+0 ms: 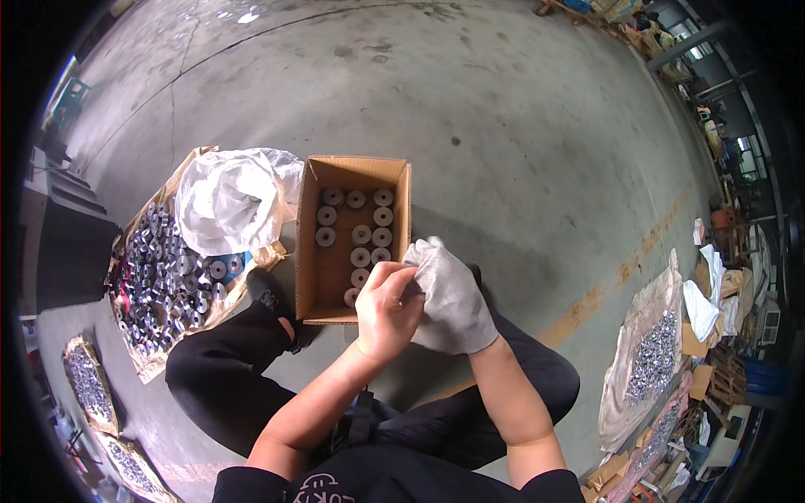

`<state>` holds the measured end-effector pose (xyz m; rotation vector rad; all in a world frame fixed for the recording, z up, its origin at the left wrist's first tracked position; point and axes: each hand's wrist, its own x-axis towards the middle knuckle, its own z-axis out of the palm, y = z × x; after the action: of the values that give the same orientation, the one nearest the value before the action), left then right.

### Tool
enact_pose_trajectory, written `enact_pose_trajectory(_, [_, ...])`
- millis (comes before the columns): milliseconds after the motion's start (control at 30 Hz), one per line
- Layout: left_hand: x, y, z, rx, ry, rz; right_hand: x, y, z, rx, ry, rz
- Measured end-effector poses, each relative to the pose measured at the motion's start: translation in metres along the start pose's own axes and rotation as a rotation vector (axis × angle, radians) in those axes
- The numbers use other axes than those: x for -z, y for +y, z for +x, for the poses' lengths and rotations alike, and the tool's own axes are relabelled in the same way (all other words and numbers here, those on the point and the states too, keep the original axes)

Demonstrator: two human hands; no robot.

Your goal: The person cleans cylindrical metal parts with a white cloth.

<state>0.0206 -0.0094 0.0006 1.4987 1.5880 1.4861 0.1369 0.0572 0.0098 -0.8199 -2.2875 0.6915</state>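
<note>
My bare left hand (389, 307) is closed, its curled fingers pressed together against the glove on the other hand, where they seem to pinch the cloth. A light grey cloth work glove (470, 314) covers my right hand (449, 293), and its top end looks loose and crumpled. How the right fingers lie inside cannot be made out. Both hands meet just beside the near right corner of an open cardboard box (306, 251). Inside the box, several round metal pieces with centre holes (382, 216) stand in rows, partly hidden by my left hand.
Left of the box, a pile of similar metal rings (159, 277) lies on a spread sack beside a crumpled white plastic bag (231, 205). Small metal parts (652, 356) cover a sheet at the right. My bent legs (226, 356) flank the box on the concrete floor (503, 109).
</note>
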Motion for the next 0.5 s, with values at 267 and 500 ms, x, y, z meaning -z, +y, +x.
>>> enact_pose_trajectory(267, [-0.001, 0.000, -0.005, 0.006, 0.039, -0.026, 0.002, -0.016, 0.003, 0.024, 0.028, 0.061])
enact_pose_trajectory(500, [-0.002, 0.004, -0.003, 0.059, 0.080, -0.186, -0.002, -0.023, -0.006, 0.008, 0.216, 0.051])
